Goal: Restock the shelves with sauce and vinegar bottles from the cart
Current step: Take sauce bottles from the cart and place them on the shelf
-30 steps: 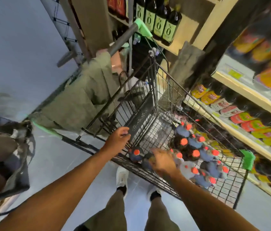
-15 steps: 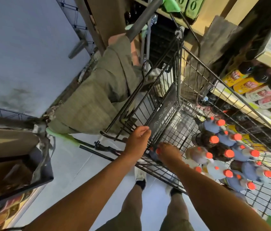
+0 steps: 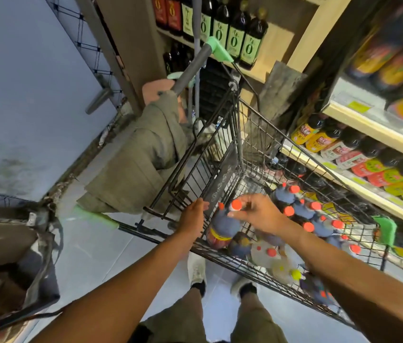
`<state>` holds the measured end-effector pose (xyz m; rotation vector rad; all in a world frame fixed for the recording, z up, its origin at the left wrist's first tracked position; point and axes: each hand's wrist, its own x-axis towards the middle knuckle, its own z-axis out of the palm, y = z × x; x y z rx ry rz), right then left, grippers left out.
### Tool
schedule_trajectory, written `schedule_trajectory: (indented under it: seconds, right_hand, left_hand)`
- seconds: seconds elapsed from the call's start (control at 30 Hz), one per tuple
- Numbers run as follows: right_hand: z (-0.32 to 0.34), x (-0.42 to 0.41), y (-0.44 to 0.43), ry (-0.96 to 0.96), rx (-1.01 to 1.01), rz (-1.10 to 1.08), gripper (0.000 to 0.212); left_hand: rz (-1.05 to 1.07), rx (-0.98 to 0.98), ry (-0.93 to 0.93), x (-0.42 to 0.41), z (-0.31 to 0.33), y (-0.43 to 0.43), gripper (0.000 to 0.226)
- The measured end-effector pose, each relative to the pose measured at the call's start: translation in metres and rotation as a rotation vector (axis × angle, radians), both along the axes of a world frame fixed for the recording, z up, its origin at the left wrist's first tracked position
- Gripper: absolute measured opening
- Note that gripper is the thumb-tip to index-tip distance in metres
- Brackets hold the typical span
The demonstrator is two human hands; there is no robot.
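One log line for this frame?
phase: picking from cart | right hand: pinches orange cap of bottle | left hand: at cart rim beside bottle, grip unclear | shelf: bottle not yet placed

You count one wire cart [image 3: 220, 182], at least nine orange-capped bottles [image 3: 285, 197] inside it toward four o'clock, two red-labelled bottles [image 3: 173, 13] and at least four green-labelled bottles [image 3: 251, 45] at twelve o'clock, and two white shoes [image 3: 196, 268] at six.

Bottles [image 3: 302, 211] lie in the cart [image 3: 252, 149]; stocked shelves [image 3: 368, 194] stand right of the cart and behind it; shoes [image 3: 196, 268] stand before it.
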<state>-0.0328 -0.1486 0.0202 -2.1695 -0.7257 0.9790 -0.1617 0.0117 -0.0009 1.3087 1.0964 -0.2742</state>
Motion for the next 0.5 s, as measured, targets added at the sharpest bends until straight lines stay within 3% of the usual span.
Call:
schedule_trajectory:
  seconds: [0.17, 0.3, 0.5]
  right_hand:
    - [0.094, 0.027, 0.005, 0.101, 0.115, -0.012, 0.011]
    - [0.146, 0.045, 0.008, 0.132, 0.151, -0.013, 0.044]
    - [0.162, 0.055, 0.001, 0.186, 0.177, -0.036, 0.019]
  left_hand:
    - [-0.060, -0.095, -0.076, 0.010, 0.034, -0.003, 0.050]
    - [-0.100, -0.295, -0.258, 0.019, 0.070, -0.011, 0.044]
    - [-0.144, -0.418, -0.341, 0.030, 0.086, -0.024, 0.057]
